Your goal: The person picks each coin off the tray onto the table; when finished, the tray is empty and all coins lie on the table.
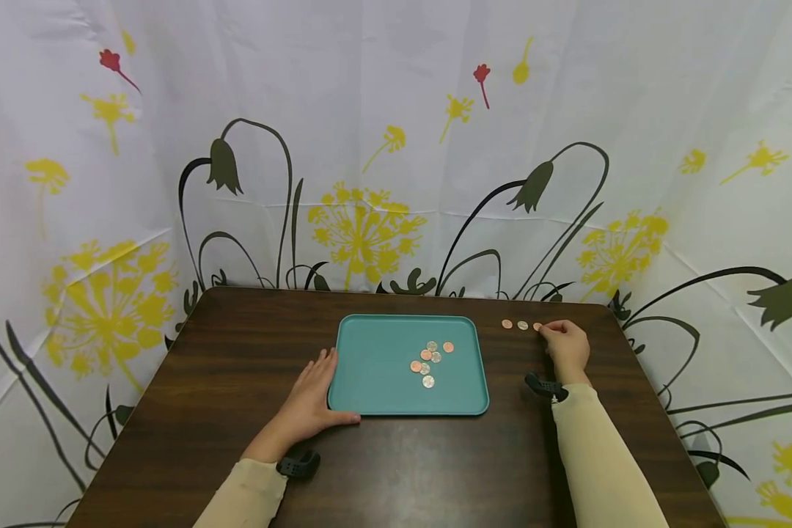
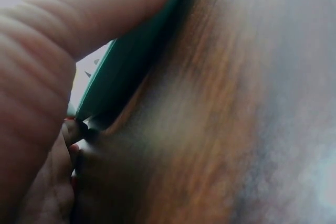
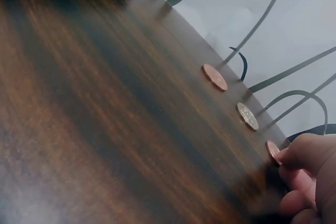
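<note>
At the far right of the table, my right hand [image 1: 566, 348] pinches a copper coin [image 3: 272, 151] between thumb and fingertips, right at the tabletop. This coin stands at the right end of a short row, beside a silver coin [image 3: 248, 116] and another copper coin [image 3: 214, 77]. My left hand [image 1: 312, 396] spreads around the near left corner of a teal tray [image 1: 376, 367], its fingers straight along the left side and the thumb on the front rim. Several copper and silver coins, among them a silver one [image 1: 428, 381], lie in the right half of the tray.
Everything stands on a dark brown wooden table [image 1: 409, 469]. Behind its back edge hangs a white curtain [image 1: 396, 88] printed with flowers. The coin row lies close to that back edge, right of the tray. Each wrist wears a black band [image 1: 298, 465].
</note>
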`<state>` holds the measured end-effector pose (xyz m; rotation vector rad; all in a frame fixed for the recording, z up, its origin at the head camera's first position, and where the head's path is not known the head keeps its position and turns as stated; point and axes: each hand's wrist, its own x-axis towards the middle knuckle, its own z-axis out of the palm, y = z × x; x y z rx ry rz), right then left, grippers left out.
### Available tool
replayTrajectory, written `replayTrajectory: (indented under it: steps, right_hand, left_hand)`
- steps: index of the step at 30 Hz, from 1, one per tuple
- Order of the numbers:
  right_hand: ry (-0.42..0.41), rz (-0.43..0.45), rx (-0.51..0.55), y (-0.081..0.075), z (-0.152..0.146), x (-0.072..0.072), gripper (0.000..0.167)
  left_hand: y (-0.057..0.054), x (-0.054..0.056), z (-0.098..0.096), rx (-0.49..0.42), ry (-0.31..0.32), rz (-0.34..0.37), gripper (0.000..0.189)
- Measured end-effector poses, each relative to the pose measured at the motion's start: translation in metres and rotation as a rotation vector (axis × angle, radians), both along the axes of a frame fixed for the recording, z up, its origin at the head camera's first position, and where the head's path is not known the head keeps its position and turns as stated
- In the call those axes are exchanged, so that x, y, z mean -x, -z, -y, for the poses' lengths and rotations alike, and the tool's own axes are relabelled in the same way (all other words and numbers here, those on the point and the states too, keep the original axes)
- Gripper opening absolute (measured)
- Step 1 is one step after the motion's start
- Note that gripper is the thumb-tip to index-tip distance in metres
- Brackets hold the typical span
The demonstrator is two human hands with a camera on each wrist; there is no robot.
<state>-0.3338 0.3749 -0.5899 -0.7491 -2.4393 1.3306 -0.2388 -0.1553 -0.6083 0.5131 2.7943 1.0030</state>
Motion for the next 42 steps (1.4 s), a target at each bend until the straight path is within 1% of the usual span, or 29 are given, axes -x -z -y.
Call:
replayTrajectory:
  steps: [5, 11, 16, 20, 22, 24, 28, 31, 34, 38, 40, 42]
  right_hand:
    - [-0.036, -0.026, -0.025, 0.002, 0.002, -0.001, 0.029]
    - [-0.068, -0.044, -0.037, 0.002, 0.002, -0.003, 0.029]
    - [-0.077, -0.037, -0.032, 0.002, 0.001, -0.004, 0.031]
    - [-0.079, -0.022, -0.018, 0.003, -0.001, -0.002, 0.031]
    - [-0.072, -0.035, -0.004, 0.005, -0.001, -0.001, 0.030]
    - [-0.055, -0.058, 0.003, 0.007, -0.001, -0.001, 0.029]
    - [-0.030, -0.161, -0.004, 0.012, 0.006, -0.002, 0.026]
    - [-0.041, -0.245, 0.001, 0.015, 0.010, -0.005, 0.024]
    - [-0.044, -0.327, 0.051, 0.018, 0.014, -0.013, 0.021]
    - [-0.065, -0.427, 0.174, 0.018, 0.021, -0.024, 0.020]
    - [-0.091, -0.444, 0.249, 0.015, 0.027, -0.029, 0.021]
    - [-0.115, -0.438, 0.337, 0.011, 0.035, -0.033, 0.019]
  left_hand:
    - [-0.001, -0.001, 0.000, -0.007, -0.005, -0.007, 0.140]
    - [0.001, -0.001, 0.001, -0.006, -0.008, 0.006, 0.141]
    - [0.002, -0.001, 0.001, -0.001, -0.009, 0.018, 0.142]
    - [0.001, -0.001, 0.001, 0.003, -0.012, 0.019, 0.142]
    - [0.000, -0.002, 0.001, 0.000, -0.013, 0.018, 0.142]
    - [-0.001, -0.001, 0.002, 0.002, -0.010, 0.017, 0.141]
    - [-0.003, 0.000, 0.003, -0.001, -0.009, 0.011, 0.141]
    - [-0.004, 0.001, 0.004, -0.002, -0.013, 0.005, 0.141]
    - [-0.003, 0.000, 0.005, 0.005, -0.008, 0.010, 0.141]
    - [-0.002, 0.000, 0.002, 0.009, -0.006, 0.010, 0.141]
    - [-0.002, -0.001, 0.001, 0.007, -0.008, 0.012, 0.141]
    - [-0.001, -0.001, -0.001, 0.009, -0.007, 0.015, 0.141]
